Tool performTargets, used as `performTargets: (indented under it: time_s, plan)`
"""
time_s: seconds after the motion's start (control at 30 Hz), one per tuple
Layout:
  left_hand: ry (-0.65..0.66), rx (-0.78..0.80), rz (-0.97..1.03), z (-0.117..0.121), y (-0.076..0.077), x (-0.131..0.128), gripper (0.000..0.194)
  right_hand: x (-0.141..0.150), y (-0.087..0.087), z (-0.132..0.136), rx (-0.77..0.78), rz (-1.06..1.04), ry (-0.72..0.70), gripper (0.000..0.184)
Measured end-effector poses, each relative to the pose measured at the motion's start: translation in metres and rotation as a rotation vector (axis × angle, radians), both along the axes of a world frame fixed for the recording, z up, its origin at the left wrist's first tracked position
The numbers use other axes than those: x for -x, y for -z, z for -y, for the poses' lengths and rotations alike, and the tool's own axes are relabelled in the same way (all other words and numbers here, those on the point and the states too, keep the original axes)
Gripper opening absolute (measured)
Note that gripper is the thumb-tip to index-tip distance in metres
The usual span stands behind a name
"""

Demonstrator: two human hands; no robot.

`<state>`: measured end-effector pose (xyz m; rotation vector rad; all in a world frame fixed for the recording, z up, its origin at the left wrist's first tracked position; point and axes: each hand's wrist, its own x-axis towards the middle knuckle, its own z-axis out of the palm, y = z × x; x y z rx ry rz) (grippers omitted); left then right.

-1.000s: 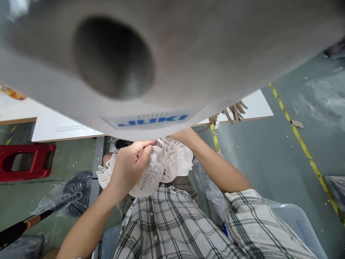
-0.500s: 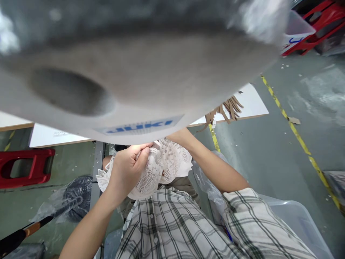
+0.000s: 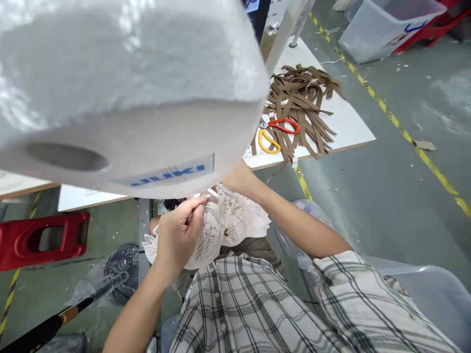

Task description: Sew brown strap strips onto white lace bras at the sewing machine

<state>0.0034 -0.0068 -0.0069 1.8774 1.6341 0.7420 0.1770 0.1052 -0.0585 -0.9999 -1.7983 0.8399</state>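
Note:
White lace fabric (image 3: 209,240) hangs in folds over my lap, below the head of a JUKI sewing machine (image 3: 172,142). My left hand (image 3: 180,228) pinches the lace edge between thumb and forefinger, just under the machine's lower rim. At the lace's upper right is my right hand (image 3: 235,179); the machine hides its fingers, so I cannot see how they are set. The needle area is also hidden behind the machine head.
On the white table (image 3: 353,122) to the right lie a pile of brown strips (image 3: 305,98) and scissors with red and yellow handles (image 3: 283,126). Red stool (image 3: 69,240) at left. Clear plastic bins stand upper right (image 3: 386,29) and lower right (image 3: 427,279).
The view has shifted, so the machine head sits further left and the brown strips and scissors now show. My left hand still pinches the lace, and both hands stay nearly in place.

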Motion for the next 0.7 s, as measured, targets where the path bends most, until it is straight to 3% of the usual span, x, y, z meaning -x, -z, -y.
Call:
performTargets:
  time_s: [0.3, 0.7]
  plan:
    - [-0.047, -0.054, -0.030, 0.004, 0.005, 0.003, 0.023, 0.001, 0.005, -0.002, -0.032, 0.040, 0.019, 0.005]
    - [-0.100, -0.117, -0.057, 0.007, 0.011, 0.008, 0.024, 0.004, -0.004, 0.003, 0.030, -0.026, 0.037, 0.002]
